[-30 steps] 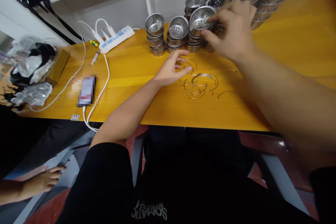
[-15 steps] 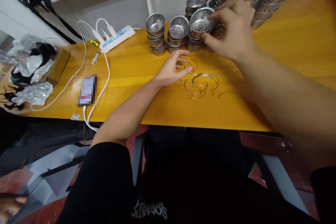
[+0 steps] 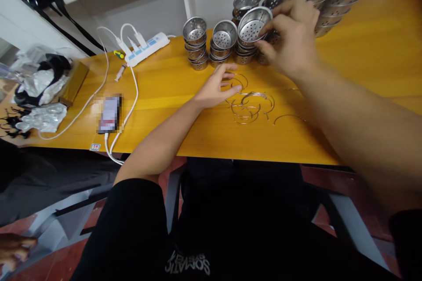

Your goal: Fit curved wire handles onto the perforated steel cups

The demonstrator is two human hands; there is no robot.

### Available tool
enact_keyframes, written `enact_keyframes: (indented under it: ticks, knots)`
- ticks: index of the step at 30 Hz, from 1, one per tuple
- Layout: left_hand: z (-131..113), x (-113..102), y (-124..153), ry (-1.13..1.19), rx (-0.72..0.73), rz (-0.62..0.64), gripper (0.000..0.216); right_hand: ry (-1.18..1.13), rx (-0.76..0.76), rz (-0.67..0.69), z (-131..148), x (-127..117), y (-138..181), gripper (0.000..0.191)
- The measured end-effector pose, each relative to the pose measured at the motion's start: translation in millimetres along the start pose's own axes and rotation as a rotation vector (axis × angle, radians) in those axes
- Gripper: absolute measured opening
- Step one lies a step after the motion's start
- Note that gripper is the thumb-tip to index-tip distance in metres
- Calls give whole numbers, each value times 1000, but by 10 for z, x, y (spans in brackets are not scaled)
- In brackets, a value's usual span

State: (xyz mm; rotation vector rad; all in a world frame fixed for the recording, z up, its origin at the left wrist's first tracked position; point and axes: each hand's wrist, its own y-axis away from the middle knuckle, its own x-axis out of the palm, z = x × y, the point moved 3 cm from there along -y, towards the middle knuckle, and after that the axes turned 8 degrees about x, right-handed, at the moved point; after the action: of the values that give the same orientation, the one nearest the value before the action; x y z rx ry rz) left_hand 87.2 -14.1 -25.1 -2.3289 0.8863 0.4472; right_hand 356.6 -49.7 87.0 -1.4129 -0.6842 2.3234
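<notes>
My right hand (image 3: 292, 37) grips a perforated steel basket (image 3: 253, 25) by its rim, tilted above a short stack of like baskets (image 3: 244, 55). My left hand (image 3: 216, 85) lies on the yellow table (image 3: 171, 92) with fingers spread, fingertips touching thin wire rings (image 3: 250, 105) scattered in front of the stacks. More basket stacks stand at the back: two short ones (image 3: 195, 43) to the left and a taller leaning row (image 3: 332, 2) to the right.
A white power strip (image 3: 147, 46) with cables (image 3: 130, 92) and a phone (image 3: 108, 114) lie left of centre. Crumpled foil bags (image 3: 42, 116) and a gold box (image 3: 72, 81) sit at the far left. Another person's hand (image 3: 13, 248) shows at bottom left.
My right hand has lifted and tilted the basket slightly higher over its stack. My left hand has stayed put. The other person's hand has drawn back toward the lower left corner.
</notes>
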Motion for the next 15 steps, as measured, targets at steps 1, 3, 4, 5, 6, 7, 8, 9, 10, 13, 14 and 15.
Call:
enact_keyframes:
  ticks: [1, 3, 4, 5, 6, 7, 8, 9, 10, 13, 14, 15]
  knots:
    - [-8, -1, -1, 4, 4, 0, 70, -3, -1, -9, -3, 8, -7, 31]
    - [-17, -1, 0, 9, 14, -1, 67, -8, -9, -14, -21, 40, -24, 28]
    - [-17, 1, 0, 8, 18, -2, 66, -10, -13, -17, -37, 61, -34, 28]
    - [-15, 2, 1, 6, 20, -3, 64, -13, -12, -23, -56, 81, -45, 29]
    - [-12, 4, 3, 2, 20, -4, 62, -16, -10, -31, -76, 99, -54, 31]
    - [-9, 6, 4, -2, 18, -3, 61, -18, -9, -34, -95, 115, -61, 33]
    - [-7, 7, 6, -8, 15, -2, 61, -22, -9, -35, -110, 125, -65, 34]
    - [-8, 8, 8, -14, 11, -1, 61, -25, -8, -31, -119, 130, -66, 34]
    - [-13, 8, 10, -19, 8, -1, 61, -26, -8, -20, -121, 130, -64, 34]
    - [-46, 0, 18, -20, 2, -6, 60, -26, -2, 12, -81, 101, -38, 39]
    - [-61, -5, 20, -18, -2, -11, 59, -26, 3, 19, -56, 85, -25, 40]
    - [-76, -10, 22, -16, -8, -14, 59, -26, 8, 26, -30, 70, -11, 41]
